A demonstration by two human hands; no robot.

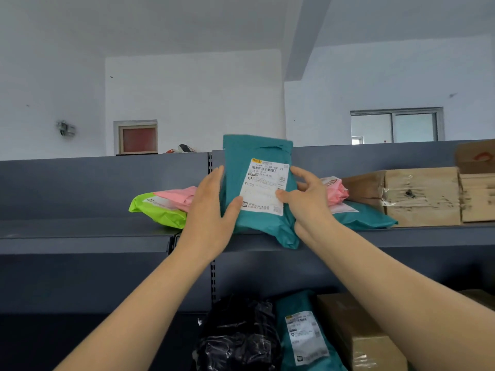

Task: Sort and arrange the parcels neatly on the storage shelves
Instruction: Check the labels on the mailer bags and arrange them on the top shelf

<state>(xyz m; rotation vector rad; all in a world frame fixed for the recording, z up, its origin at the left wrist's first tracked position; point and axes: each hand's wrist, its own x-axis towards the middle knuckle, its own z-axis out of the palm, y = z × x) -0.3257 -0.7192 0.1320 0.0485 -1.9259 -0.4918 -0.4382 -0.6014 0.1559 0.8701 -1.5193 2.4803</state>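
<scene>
L hand + R hand both gripping teal parcel by its side edges, thumbs on front. Held upright at upper shelf, btm corner past front lip. Push back flush, label outward, btwn green mailer and pink mailer w/o knocking either. Fingers behind parcel hidden; label txt mostly unreadable.
</scene>
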